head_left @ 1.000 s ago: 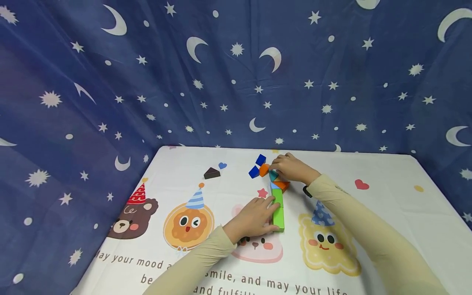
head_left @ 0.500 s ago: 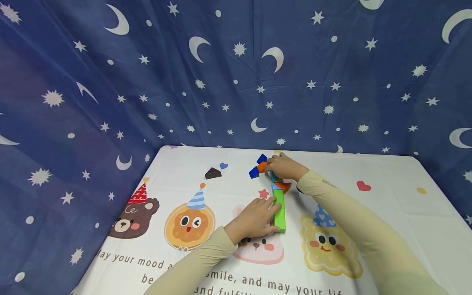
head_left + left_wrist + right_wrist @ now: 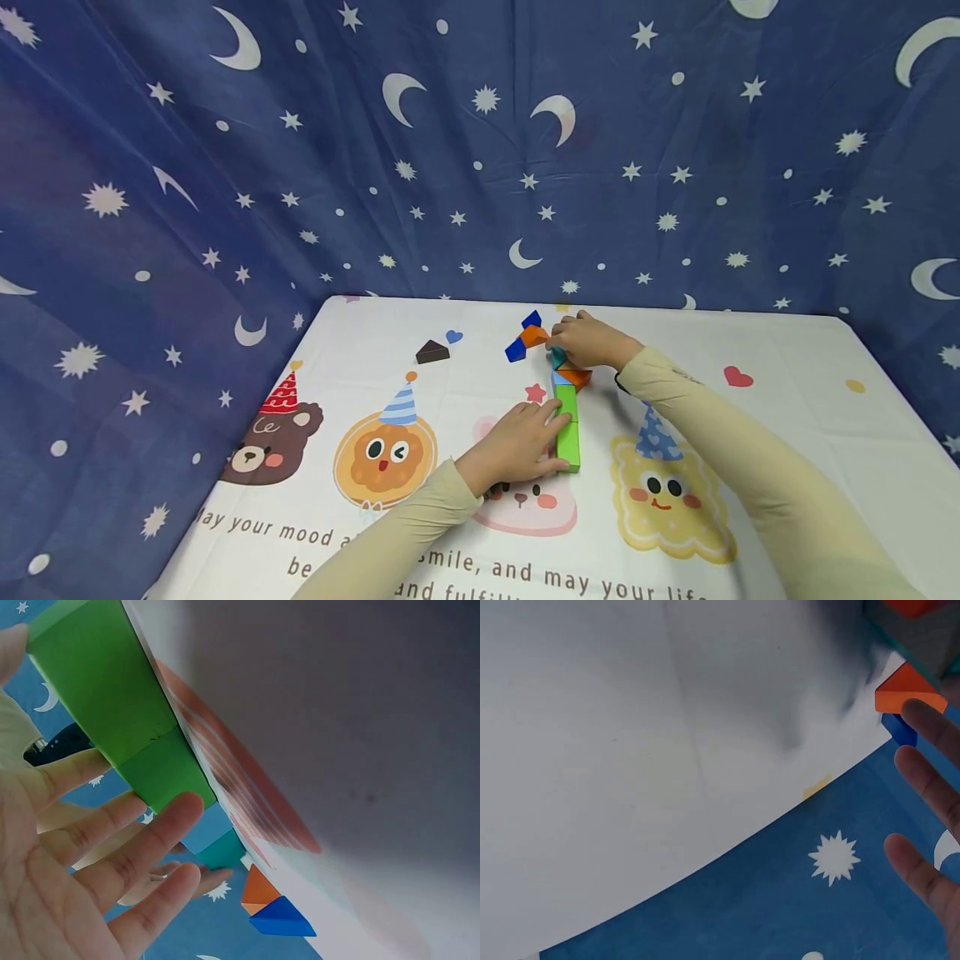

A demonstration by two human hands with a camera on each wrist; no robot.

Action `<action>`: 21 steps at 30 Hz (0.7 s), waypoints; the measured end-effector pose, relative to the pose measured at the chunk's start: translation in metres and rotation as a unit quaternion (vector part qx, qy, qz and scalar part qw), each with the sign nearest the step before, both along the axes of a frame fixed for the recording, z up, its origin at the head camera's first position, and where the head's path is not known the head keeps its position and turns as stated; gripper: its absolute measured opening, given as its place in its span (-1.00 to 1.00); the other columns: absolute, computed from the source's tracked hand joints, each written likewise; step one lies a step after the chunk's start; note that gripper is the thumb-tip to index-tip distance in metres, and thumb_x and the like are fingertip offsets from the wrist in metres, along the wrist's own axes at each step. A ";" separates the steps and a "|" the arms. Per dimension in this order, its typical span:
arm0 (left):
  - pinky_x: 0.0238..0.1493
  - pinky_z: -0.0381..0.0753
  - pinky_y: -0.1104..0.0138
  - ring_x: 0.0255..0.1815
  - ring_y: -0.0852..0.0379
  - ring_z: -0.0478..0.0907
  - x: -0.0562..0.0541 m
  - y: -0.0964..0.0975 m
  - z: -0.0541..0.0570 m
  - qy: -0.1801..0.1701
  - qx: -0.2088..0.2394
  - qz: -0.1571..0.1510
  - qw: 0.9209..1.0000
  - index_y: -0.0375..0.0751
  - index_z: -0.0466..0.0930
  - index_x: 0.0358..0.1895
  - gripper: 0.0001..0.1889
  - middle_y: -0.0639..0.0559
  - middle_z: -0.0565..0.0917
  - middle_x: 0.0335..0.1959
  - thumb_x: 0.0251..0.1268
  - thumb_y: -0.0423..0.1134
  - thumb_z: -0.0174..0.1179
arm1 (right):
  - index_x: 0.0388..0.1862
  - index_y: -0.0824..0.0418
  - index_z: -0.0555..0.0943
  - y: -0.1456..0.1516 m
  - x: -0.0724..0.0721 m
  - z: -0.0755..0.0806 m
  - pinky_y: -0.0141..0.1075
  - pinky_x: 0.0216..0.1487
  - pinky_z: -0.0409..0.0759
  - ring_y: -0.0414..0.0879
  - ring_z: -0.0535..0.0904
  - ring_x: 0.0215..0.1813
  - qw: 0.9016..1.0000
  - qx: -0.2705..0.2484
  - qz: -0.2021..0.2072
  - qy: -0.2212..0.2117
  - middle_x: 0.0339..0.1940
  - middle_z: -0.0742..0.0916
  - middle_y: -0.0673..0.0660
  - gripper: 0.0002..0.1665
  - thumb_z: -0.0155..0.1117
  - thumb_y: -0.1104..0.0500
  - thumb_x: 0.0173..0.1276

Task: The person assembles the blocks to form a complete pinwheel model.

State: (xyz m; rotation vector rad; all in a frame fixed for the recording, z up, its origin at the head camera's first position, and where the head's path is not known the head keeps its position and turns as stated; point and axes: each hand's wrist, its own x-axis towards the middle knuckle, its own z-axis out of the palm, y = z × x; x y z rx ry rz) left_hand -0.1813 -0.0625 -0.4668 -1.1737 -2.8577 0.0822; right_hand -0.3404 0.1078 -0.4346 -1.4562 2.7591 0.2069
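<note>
Two green blocks [image 3: 567, 446] lie end to end on the table. My left hand [image 3: 517, 442] rests against their side, fingers spread and fairly straight, thumb at the near end. Beyond them come a light blue piece [image 3: 208, 827], an orange triangular block [image 3: 577, 377] and a teal block [image 3: 557, 358]. My right hand [image 3: 588, 340] is over the teal block. Its index fingertip touches a second orange block [image 3: 900, 697], while the other fingers stretch out straight in the right wrist view. Two blue blocks [image 3: 515, 349] sit beside that orange block; my right thumb is mostly hidden.
A dark brown wedge block [image 3: 432, 352] stands to the left on the white printed tablecloth [image 3: 810, 400]. Behind the table's far edge hangs a blue curtain [image 3: 480, 208] with moons and stars.
The second orange block has turned and shifted slightly away from me, between the two blue blocks. My right hand has moved left and then back right. The left hand has stayed still.
</note>
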 end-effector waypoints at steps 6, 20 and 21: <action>0.31 0.36 0.22 0.21 0.08 0.43 0.000 0.000 0.000 -0.005 -0.001 0.001 1.000 -0.04 0.23 0.37 -0.28 -0.04 0.33 0.35 0.27 0.34 -0.11 | -0.02 0.07 0.67 0.007 0.004 0.004 0.04 0.05 0.51 0.06 0.59 -0.03 1.000 -0.014 -0.006 -0.017 -0.08 0.72 0.13 -0.62 0.26 0.33 0.16; 0.32 0.36 0.23 0.20 0.08 0.44 0.000 0.000 0.001 -0.003 0.001 0.002 1.000 -0.03 0.23 0.37 -0.28 -0.04 0.32 0.35 0.27 0.34 -0.11 | -0.01 0.02 0.66 0.011 0.005 0.005 0.07 0.11 0.49 0.05 0.57 0.01 1.000 -0.001 0.001 -0.027 -0.06 0.71 0.10 -0.59 0.37 0.27 0.12; 0.32 0.36 0.23 0.20 0.08 0.44 0.000 0.000 0.001 -0.003 0.001 0.002 1.000 -0.03 0.23 0.36 -0.28 -0.04 0.32 0.35 0.27 0.34 -0.11 | 0.00 0.02 0.65 0.012 0.005 0.005 0.07 0.11 0.49 0.05 0.56 0.02 1.000 0.000 0.000 -0.029 -0.06 0.71 0.10 -0.58 0.38 0.26 0.12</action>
